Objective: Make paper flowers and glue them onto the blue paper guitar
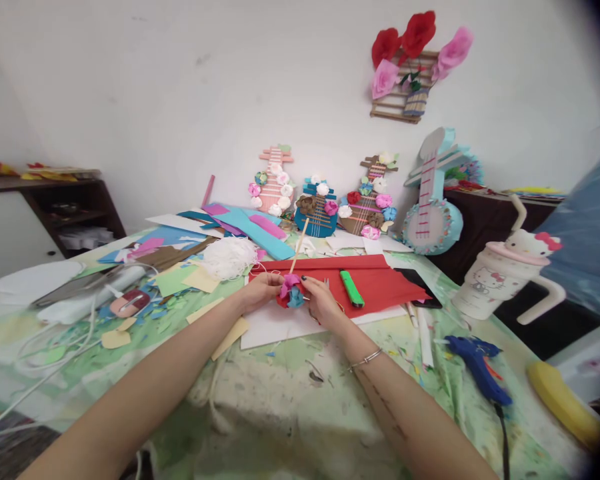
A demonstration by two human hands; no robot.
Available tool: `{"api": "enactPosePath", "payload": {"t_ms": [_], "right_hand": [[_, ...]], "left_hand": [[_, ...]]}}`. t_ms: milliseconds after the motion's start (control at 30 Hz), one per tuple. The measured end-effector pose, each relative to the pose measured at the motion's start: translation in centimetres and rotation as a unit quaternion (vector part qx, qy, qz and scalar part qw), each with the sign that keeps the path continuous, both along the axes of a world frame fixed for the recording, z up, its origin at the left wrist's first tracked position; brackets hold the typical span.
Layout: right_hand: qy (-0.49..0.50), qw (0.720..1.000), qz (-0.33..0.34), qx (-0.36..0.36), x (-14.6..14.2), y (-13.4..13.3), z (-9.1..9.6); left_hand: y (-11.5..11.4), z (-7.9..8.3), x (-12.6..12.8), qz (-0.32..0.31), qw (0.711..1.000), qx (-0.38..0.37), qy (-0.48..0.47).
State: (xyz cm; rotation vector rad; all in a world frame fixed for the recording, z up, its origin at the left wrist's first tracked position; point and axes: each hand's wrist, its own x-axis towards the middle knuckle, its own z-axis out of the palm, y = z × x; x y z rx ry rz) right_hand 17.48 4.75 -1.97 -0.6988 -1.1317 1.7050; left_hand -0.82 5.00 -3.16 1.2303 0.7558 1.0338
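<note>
The table (290, 400), covered by a paint-marked cloth, carries a red paper sheet (380, 280) lying flat across its middle, with a green lighter (352, 288) resting on it. The left hand (260, 290) and right hand (323, 300) meet just in front of that sheet's near edge, above a white sheet (275, 327). Between them sits a paper flower (291, 291) of pink, blue and red petals, held off the table surface. Left-hand fingers are curled close together and pinch the flower's left side; right-hand thumb and forefinger pinch its right side, the remaining fingers folded under. A wooden stick (299, 245) rises from the flower. Its long axis runs up and away from the person, leaning slightly right, with the free tip pointing toward the back wall. The flower is judged very light, soft and easily crushed. Grip the petals gently; take firm hold on the stiff stick just above the bloom.
</note>
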Motion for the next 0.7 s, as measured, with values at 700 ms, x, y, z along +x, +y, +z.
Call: {"api": "enactPosePath", "payload": {"t_ms": [700], "right_hand": [[-0.021,1.000,0.010,0.013,-0.04,-0.08,-0.06]], "left_hand": [[-0.29,0.41,-0.05,-0.024,0.999,0.011,0.019]]}}
